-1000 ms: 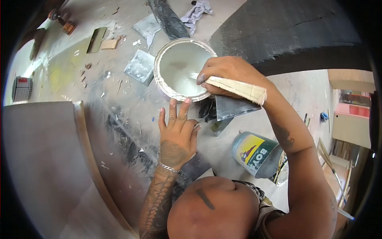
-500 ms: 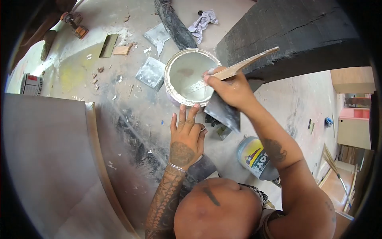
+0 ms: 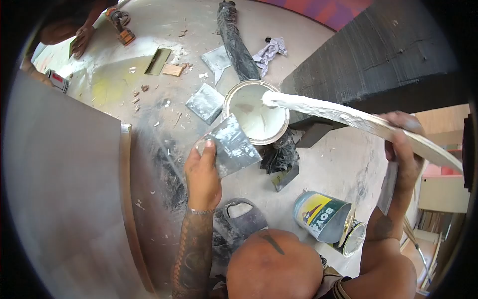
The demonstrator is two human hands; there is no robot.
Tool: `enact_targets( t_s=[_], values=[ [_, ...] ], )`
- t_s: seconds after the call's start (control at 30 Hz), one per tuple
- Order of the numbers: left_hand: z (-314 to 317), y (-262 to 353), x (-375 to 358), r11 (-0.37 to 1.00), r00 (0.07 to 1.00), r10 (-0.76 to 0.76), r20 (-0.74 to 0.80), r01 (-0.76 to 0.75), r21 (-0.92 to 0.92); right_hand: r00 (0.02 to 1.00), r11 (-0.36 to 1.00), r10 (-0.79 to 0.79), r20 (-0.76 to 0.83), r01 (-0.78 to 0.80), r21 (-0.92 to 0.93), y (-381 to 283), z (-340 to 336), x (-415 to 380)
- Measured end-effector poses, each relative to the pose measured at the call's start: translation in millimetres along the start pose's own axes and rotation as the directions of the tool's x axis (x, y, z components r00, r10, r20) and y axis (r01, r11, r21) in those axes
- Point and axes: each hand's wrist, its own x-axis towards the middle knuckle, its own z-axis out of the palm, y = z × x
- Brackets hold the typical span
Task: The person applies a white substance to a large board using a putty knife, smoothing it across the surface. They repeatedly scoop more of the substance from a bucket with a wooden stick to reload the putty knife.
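My right hand (image 3: 406,137) grips a long wooden stick (image 3: 338,113) whose far part is coated in thick white paste. The coated tip is over the round open can (image 3: 284,127), which has white material inside. A flat grey plate, partly hidden, also shows beside my right wrist. My left hand (image 3: 204,174) holds a square, white-smeared metal plate (image 3: 234,147) by its edge, thumb on top, close to the near left side of the can. Another smeared plate (image 3: 205,103) lies on the floor left of the can.
A co-worker's hand (image 3: 82,42) is at the upper left near an orange drill (image 3: 122,27). A labelled paint can (image 3: 318,214) lies on its side at lower right. A dark panel (image 3: 368,60) stands at upper right, and a grey curved panel (image 3: 64,184) on the left.
The stick has come up out of the can and swung right with my right hand, showing its white-coated end. My left hand has moved left and now holds a square plate.
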Motion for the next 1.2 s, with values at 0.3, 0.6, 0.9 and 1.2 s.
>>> enact_targets(
  t_s=[0.3,0.6,0.9,1.2],
  values=[
    [31,19,21,0.933,0.925,-0.318,0.207,0.344,-0.105,0.980,0.993,-0.102,0.172,0.091,0.071,31,-2,-23],
    [2,66,24,0.945,0.939,-0.327,0.111,0.326,0.021,0.627,0.886,-0.197,0.754,0.443,-0.136,2,20,-18],
    [-12,55,5,0.968,0.984,-0.124,0.128,0.092,0.233,0.766,0.925,-0.355,0.536,0.371,0.083,-3,-7,-6],
    [-78,34,-19,0.955,0.983,0.170,0.069,-0.181,0.234,0.896,0.945,0.047,0.442,0.104,-0.311,23,46,34]
  ],
)
